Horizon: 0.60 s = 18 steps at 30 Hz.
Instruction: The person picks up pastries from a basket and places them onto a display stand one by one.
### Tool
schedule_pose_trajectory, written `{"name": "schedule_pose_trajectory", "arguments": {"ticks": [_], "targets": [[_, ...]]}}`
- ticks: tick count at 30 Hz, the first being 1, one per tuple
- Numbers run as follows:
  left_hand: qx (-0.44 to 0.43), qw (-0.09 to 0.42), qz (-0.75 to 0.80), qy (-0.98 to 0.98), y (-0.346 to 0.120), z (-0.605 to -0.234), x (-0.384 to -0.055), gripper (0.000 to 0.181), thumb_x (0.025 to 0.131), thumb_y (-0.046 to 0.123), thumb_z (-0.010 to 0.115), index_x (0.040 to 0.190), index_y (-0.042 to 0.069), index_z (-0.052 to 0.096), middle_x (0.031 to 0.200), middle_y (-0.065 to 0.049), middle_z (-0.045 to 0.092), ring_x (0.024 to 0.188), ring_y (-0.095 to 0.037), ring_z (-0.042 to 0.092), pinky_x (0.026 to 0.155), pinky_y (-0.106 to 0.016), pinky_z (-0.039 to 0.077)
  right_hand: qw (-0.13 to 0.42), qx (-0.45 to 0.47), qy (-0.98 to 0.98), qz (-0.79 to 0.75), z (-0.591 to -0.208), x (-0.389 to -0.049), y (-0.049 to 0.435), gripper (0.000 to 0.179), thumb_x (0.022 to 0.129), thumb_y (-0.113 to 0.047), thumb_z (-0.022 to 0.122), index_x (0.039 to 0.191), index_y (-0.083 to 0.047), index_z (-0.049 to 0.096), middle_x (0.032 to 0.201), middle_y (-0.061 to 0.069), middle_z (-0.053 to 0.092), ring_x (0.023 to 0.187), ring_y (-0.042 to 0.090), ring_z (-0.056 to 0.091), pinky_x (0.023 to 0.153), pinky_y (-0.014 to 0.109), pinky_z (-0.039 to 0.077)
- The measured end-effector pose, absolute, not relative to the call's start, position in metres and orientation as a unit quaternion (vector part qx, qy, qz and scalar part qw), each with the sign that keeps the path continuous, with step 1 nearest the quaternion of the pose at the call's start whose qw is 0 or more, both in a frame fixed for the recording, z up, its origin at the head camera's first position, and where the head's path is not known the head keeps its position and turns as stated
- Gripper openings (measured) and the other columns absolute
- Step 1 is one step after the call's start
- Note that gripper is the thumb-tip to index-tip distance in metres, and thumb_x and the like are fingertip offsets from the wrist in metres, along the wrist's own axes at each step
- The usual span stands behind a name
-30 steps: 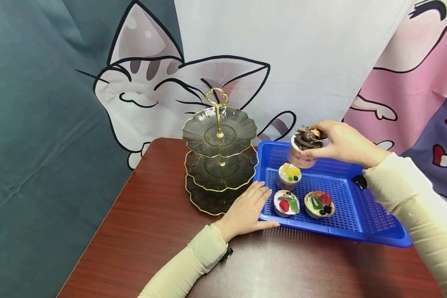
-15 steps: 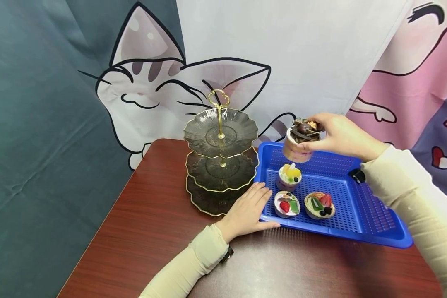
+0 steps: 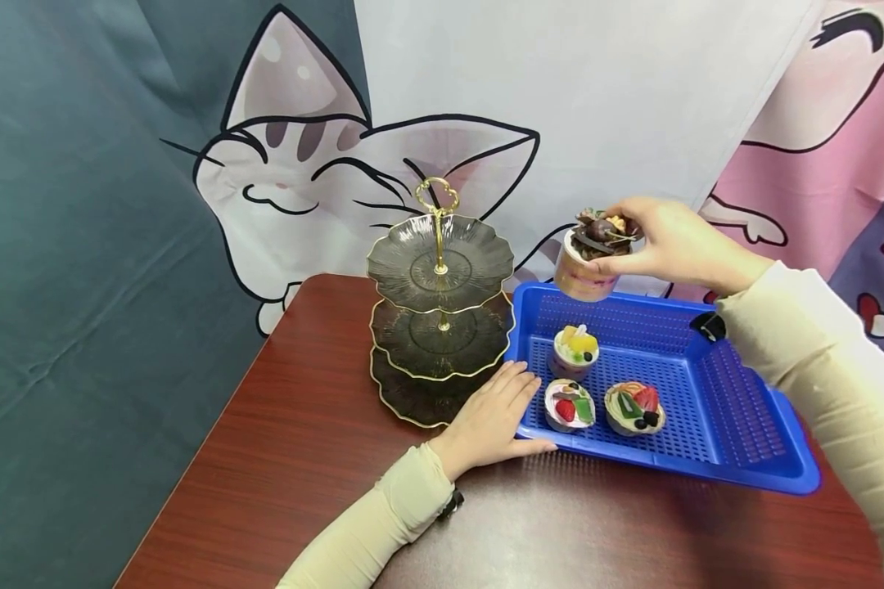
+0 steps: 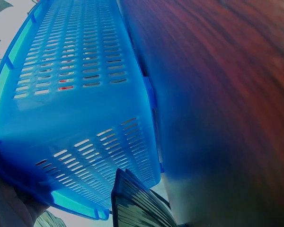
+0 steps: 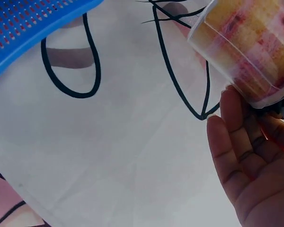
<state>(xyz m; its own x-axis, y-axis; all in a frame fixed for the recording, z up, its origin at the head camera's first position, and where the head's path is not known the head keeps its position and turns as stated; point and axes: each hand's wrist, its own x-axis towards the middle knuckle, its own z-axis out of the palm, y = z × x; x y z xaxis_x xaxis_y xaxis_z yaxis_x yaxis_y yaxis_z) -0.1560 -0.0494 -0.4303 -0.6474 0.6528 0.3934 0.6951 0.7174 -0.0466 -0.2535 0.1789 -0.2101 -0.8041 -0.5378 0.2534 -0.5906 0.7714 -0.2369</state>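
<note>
In the head view my right hand grips a dessert cup by its upper part, above the back of the blue basket. Chocolate pieces and nuts top the cup; the right wrist view shows pink and yellow layers through its clear wall. My left hand rests with straight fingers on the basket's near left corner. In the basket stand a cup with yellow fruit, a cup with a strawberry and green piece and a fruit tart.
Left of the basket stands a three-tier dark cake stand with gold rims and a gold handle on top. Both rest on a reddish-brown wooden table. A cloth backdrop with cartoon cats hangs close behind the table.
My right hand has lifted the chocolate-topped dessert cup higher and slightly to the left. The left hand has stayed on the basket's corner.
</note>
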Motion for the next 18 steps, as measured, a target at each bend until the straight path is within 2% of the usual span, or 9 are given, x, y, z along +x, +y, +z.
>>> {"name": "schedule_pose_trajectory", "arguments": {"ticks": [18], "targets": [[-0.372,0.196,-0.05,-0.906,-0.05,-0.43,-0.156,0.084,0.08,0.073,0.055,0.131,0.007,0.056,0.133,-0.005,0.059,0.136,-0.022,0.043,0.122,-0.033,0.024,0.076,0.305,-0.935,0.165,-0.187,-0.261,0.153,0.054,0.077,-0.035,0.077,0.118,-0.003,0.06,0.104,0.015,0.066,0.091,0.025,0.06,0.077,0.04,0.047]]}}
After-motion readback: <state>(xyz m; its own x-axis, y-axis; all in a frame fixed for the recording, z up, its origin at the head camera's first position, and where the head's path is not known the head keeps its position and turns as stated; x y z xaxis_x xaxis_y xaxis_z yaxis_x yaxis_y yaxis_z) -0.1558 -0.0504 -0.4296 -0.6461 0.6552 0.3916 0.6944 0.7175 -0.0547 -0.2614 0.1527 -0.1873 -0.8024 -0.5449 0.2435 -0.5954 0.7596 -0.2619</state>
